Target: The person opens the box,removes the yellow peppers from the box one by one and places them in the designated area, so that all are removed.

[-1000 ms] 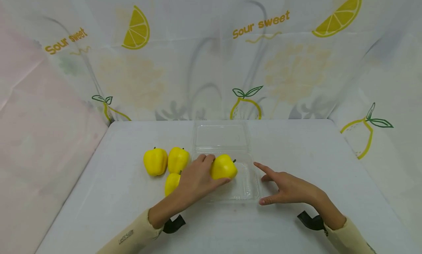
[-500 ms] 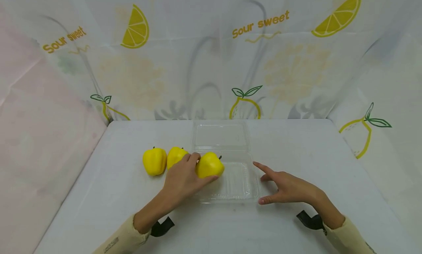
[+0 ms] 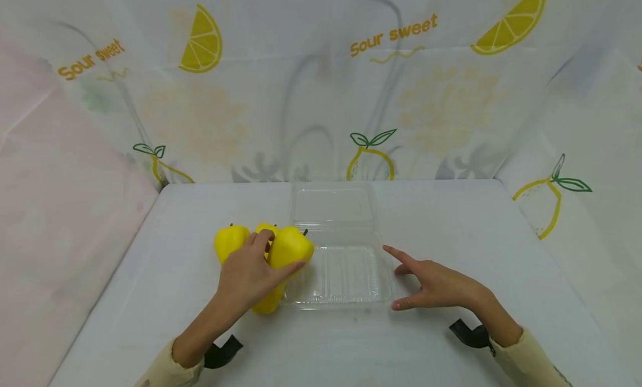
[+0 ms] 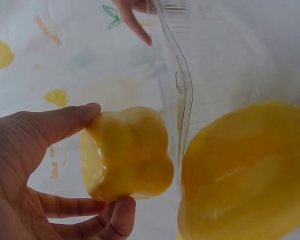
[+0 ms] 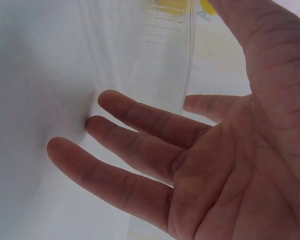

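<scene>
My left hand [image 3: 246, 275] grips a yellow bell pepper [image 3: 290, 247] between thumb and fingers, above the left edge of a clear plastic container [image 3: 346, 275]. The left wrist view shows the held pepper [image 4: 127, 152] pinched from two sides. Behind and below that hand are more yellow peppers: one at the left [image 3: 230, 242], one partly hidden at the back [image 3: 266, 227] and one in front [image 3: 268, 302]. At the container's right side my right hand [image 3: 436, 286] rests with its fingers spread, holding nothing; the right wrist view shows its fingers [image 5: 125, 195] beside the container wall [image 5: 155, 60].
The container's clear lid [image 3: 333, 206] lies opened out toward the back of the white table [image 3: 441, 219]. A patterned cloth [image 3: 311, 97] hangs behind the table and along its sides.
My left hand has carried the pepper leftward from over the container to its left edge, close to the other peppers. My right hand stays in place.
</scene>
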`<act>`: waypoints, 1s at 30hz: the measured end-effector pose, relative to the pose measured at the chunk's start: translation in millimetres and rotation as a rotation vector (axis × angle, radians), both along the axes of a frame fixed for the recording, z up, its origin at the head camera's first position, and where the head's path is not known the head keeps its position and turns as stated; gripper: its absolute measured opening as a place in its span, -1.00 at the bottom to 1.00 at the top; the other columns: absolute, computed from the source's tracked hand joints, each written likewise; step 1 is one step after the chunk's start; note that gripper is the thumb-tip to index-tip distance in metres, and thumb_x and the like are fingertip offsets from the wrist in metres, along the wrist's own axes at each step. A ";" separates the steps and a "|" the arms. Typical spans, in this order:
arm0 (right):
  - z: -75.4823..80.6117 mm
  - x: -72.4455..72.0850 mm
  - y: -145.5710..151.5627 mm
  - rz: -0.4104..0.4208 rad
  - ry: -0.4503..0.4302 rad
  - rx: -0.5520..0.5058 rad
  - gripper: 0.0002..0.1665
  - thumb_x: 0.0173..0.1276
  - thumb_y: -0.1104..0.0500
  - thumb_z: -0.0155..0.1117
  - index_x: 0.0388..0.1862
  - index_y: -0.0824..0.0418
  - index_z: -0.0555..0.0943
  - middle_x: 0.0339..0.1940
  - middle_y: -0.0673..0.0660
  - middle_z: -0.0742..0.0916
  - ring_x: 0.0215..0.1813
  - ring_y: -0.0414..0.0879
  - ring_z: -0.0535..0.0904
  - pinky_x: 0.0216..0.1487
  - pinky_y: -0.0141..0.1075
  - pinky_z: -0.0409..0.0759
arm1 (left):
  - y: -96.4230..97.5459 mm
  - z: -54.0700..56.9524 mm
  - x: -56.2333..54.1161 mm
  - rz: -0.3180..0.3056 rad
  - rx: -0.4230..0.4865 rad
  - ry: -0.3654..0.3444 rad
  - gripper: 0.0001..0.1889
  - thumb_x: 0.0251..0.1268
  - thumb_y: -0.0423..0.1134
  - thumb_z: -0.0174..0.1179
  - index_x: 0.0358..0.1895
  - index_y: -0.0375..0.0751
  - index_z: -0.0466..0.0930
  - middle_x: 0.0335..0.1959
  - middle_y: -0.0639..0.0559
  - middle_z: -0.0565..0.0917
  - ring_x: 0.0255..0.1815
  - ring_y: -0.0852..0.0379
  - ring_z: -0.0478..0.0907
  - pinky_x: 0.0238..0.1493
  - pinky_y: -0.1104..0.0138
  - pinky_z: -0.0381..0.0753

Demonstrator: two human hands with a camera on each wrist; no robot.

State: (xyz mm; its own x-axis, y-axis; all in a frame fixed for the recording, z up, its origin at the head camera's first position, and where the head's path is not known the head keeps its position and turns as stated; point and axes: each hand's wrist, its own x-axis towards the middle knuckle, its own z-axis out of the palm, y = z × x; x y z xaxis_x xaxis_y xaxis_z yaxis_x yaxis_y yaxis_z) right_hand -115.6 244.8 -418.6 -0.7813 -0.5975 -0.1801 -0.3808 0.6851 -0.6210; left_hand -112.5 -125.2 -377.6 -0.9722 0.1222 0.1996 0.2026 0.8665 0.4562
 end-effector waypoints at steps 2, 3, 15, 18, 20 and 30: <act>0.1 0.1 -0.1 0.002 0.002 -0.004 0.32 0.08 -0.43 0.38 0.62 0.02 -0.06 0.14 0.11 0.65 0.22 0.04 0.54 0.16 0.07 0.46 | -4.8 1.4 0.9 0.006 0.005 0.009 -0.29 -0.08 0.28 0.46 -0.02 -0.18 0.50 -0.24 -0.04 0.58 -0.38 0.11 0.47 -0.46 0.28 0.45; 0.1 0.2 0.0 0.003 0.002 -0.005 0.31 0.08 -0.43 0.38 0.62 0.02 -0.06 0.14 0.11 0.65 0.22 0.04 0.54 0.16 0.07 0.46 | -7.1 2.1 1.5 0.012 0.004 0.012 -0.29 -0.08 0.28 0.46 -0.01 -0.18 0.50 -0.23 -0.05 0.58 -0.38 0.11 0.48 -0.47 0.28 0.46; -0.8 0.9 0.6 -0.012 -0.012 -0.003 0.32 0.07 -0.43 0.39 0.62 -0.02 -0.07 0.15 0.11 0.64 0.24 0.06 0.52 0.17 0.09 0.45 | -27.7 10.1 9.6 0.065 0.001 0.002 -0.27 -0.05 0.29 0.44 0.00 -0.22 0.47 -0.24 -0.09 0.57 -0.46 0.06 0.47 -0.50 0.28 0.44; -0.7 0.9 0.7 -0.012 -0.013 -0.003 0.32 0.07 -0.44 0.39 0.62 -0.02 -0.07 0.15 0.10 0.64 0.24 0.06 0.52 0.17 0.09 0.45 | -33.6 12.2 11.1 0.072 0.005 0.027 -0.28 -0.05 0.29 0.44 -0.01 -0.21 0.47 -0.24 -0.08 0.57 -0.46 0.08 0.48 -0.52 0.28 0.43; -0.7 0.7 0.7 -0.011 -0.015 -0.003 0.32 0.07 -0.43 0.39 0.62 -0.02 -0.07 0.15 0.11 0.64 0.24 0.06 0.52 0.17 0.09 0.45 | -37.4 13.4 11.7 0.079 0.005 0.035 -0.28 -0.04 0.30 0.43 -0.02 -0.20 0.47 -0.24 -0.07 0.57 -0.44 0.08 0.49 -0.52 0.28 0.43; 0.0 0.1 0.5 -0.018 -0.019 0.005 0.32 0.05 -0.45 0.39 0.62 -0.04 -0.07 0.15 0.08 0.64 0.23 0.03 0.53 0.17 0.08 0.45 | -54.6 15.6 15.9 0.125 -0.019 0.011 -0.25 -0.04 0.36 0.39 -0.06 -0.25 0.47 -0.25 -0.08 0.57 -0.41 0.07 0.53 -0.53 0.29 0.44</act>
